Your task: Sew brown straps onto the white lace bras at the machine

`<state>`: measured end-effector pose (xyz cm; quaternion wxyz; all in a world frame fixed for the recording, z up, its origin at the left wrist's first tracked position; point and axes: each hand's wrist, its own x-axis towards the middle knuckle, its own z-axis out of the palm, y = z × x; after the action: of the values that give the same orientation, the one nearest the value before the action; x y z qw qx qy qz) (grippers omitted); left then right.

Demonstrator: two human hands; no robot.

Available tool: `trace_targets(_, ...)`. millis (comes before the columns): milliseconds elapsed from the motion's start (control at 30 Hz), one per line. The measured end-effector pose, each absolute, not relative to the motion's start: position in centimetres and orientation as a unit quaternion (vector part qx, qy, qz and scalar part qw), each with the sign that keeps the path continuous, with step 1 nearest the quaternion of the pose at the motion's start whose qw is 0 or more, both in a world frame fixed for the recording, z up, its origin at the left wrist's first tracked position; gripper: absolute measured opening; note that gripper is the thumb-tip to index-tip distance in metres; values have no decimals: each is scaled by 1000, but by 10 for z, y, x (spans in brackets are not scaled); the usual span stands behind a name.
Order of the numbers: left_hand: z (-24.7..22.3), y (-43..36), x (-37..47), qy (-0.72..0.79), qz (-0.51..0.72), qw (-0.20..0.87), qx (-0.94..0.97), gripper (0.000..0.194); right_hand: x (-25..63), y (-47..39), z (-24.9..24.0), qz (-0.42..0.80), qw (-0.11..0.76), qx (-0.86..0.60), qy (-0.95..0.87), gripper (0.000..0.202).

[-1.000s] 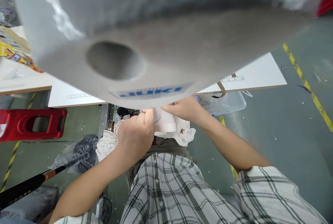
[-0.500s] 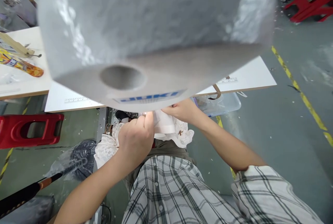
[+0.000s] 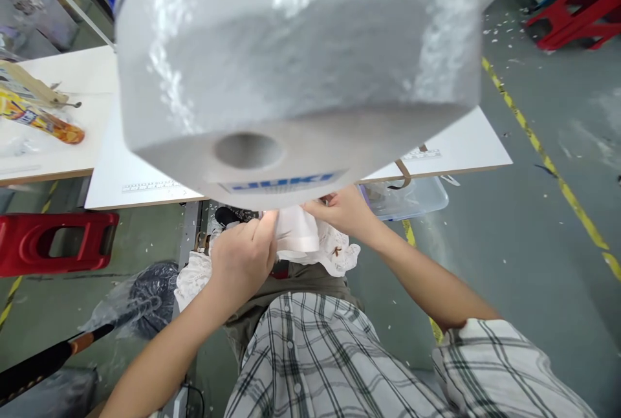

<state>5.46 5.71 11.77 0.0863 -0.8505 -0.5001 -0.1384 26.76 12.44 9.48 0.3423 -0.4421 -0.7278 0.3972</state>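
A white garment with lace edging (image 3: 297,231) lies across my lap, under the front of a large sewing machine head (image 3: 301,68) marked JUKI. My left hand (image 3: 244,251) pinches the white cloth at its left side, thumb on top. At the upper right of the cloth, my right hand (image 3: 342,211) grips it between thumb and fingers. The machine head hides the right fingertips in part, along with the needle area. Between both hands a smooth white panel is stretched, and lace hangs out to either side.
A white table (image 3: 460,140) spreads behind the machine, with a bottle of orange drink (image 3: 43,119) at left. Red stools stand at left (image 3: 58,243) and far right (image 3: 577,13). A clear plastic bin (image 3: 407,198) hangs below the table edge. A plastic-wrapped black bundle (image 3: 155,295) is at lower left.
My left hand has shifted slightly left and down, showing more of the white panel between the hands. The machine head appears lower and smaller as my view has tilted a little.
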Motion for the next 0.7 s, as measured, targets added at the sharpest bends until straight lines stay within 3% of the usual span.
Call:
trace_targets(100, 113, 53, 50, -544, -152, 25, -825, 33, 265, 118, 89, 413, 382, -455, -690, 22)
trace_targets(233, 113, 48, 47, -619, -234, -155, -733, 34, 264, 110, 80, 418, 419, -466, -658, 39)
trace_targets(333, 119, 50, 38, -616, -321, -318, -646, 37, 269, 102, 77, 413, 375, -491, -669, 31)
trace_targets(400, 123, 55, 31, -602, -302, -413, -613, 38, 273, 90, 80, 417, 326, -504, -682, 21)
trace_targets(567, 124, 54, 25, -473, -161, -596, -628, 35, 271, 33, 99, 486, 281, -441, -700, 31)
trace_targets(700, 116, 36, 19, -455, -271, -650, -545, 27, 250, 2, 95, 504, 281, -378, -724, 38)
